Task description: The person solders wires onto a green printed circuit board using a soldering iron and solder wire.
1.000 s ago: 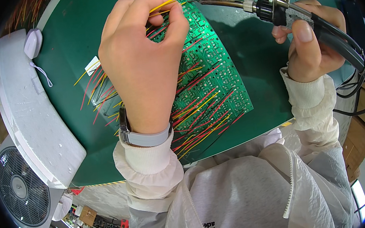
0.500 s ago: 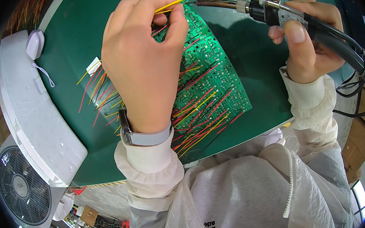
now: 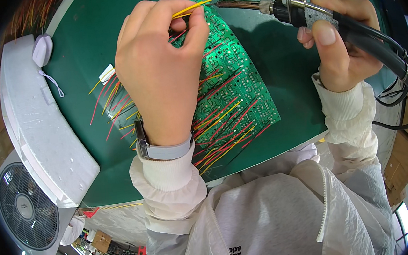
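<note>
On the worktop (image 3: 296, 97) before me lies the circuit board (image 3: 246, 82), my left hand (image 3: 160, 68) over its left part, my right hand (image 3: 340, 67) to its right; the fan (image 3: 25, 206) stands leftmost.

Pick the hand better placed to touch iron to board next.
Right, probably: the right hand holds the soldering iron, tip near the upper end of the circuit board. The left hand is occupied, pinching yellow wire.

My left hand (image 3: 164, 63) pinching yellow wires (image 3: 192, 7) over green circuit board (image 3: 237, 56); my right hand (image 3: 340, 64) gripping soldering iron (image 3: 283, 13), tip (image 3: 224, 3) just beside wires.
</note>
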Tool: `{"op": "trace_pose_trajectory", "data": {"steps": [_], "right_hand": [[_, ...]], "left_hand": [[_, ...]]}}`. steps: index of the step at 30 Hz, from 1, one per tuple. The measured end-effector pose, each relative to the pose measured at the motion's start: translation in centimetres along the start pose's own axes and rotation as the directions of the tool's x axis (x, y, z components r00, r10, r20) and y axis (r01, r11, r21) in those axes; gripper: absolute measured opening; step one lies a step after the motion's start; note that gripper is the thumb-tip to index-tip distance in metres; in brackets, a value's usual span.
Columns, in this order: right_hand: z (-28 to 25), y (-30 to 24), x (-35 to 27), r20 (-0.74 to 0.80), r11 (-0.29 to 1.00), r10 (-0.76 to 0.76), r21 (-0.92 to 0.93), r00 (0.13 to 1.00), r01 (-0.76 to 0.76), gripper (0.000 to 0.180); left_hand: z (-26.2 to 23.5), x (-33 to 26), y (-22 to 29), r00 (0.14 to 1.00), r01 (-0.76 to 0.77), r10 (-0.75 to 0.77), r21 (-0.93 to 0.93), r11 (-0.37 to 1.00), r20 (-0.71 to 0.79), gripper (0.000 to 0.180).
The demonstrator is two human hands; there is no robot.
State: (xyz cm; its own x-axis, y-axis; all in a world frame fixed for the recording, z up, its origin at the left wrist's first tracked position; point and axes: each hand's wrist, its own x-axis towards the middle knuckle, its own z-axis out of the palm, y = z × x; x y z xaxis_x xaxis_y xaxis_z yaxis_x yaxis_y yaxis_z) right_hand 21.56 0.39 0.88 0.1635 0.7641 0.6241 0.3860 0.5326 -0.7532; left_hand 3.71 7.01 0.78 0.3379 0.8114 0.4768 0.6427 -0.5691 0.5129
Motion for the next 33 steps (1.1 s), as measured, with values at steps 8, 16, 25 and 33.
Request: {"op": "trace_pose_trajectory", "data": {"steps": [8,16,25,33], "right_hand": [[0.0,-0.2,0.1,-0.187,0.999,0.038,0.012,0.982,-0.036,0.021],[-0.2,-0.3,0.1,-0.203,0.999,0.045,0.011,0.978,-0.044,0.024],[-0.2,-0.3,-0.1,-0.216,0.998,0.062,0.035,0.974,-0.056,0.025],[-1.0,-0.4,-0.7,-0.186,0.999,0.047,0.033,0.981,-0.041,0.023]], "left_hand": [[0.0,0.0,0.1,1.0,-0.011,0.011,0.01,1.0,-0.01,0.007],[0.0,0.0,0.1,1.0,-0.004,0.004,0.031,1.0,-0.003,0.009],[-1.3,0.3,0.5,0.995,0.078,-0.073,-0.084,0.993,0.064,0.02],[-1.7,0.1,2.5,0.988,0.092,-0.119,-0.237,0.967,-0.099,0.023]]}}
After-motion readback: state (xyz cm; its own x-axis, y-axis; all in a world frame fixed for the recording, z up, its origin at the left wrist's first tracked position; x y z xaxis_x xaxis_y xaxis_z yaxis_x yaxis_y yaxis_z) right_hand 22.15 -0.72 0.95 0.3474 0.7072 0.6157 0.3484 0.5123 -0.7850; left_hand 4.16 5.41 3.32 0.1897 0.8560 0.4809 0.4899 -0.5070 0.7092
